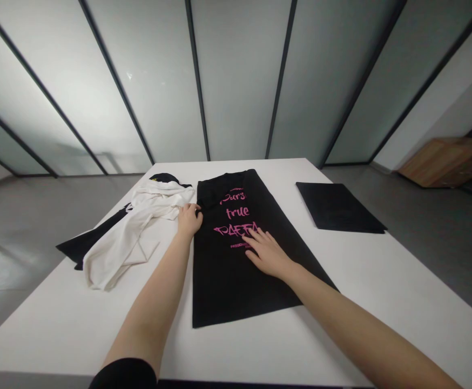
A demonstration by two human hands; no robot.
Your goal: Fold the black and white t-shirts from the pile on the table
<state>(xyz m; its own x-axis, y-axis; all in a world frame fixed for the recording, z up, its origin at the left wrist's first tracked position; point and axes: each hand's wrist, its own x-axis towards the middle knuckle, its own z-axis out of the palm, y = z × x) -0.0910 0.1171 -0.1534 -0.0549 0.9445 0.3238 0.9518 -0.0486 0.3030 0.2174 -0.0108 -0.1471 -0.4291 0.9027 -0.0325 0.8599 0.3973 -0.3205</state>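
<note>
A black T-shirt [236, 286] with pink lettering lies lengthwise on the white table, its sides folded into a long strip and its collar at the far end. At the shirt's left edge, near the upper part, my left hand [189, 220] has its fingers curled in and closed on the cloth. My right hand [266, 251] rests open on the front of the shirt, fingers spread over the lower pink letters.
Left of the shirt lies a loose pile with a crumpled white garment [139, 221] and black clothing [94, 232] under it. A flat black folded piece [337, 206] sits on the right of the table [382, 281]. Beyond stands a frosted glass partition [240, 81].
</note>
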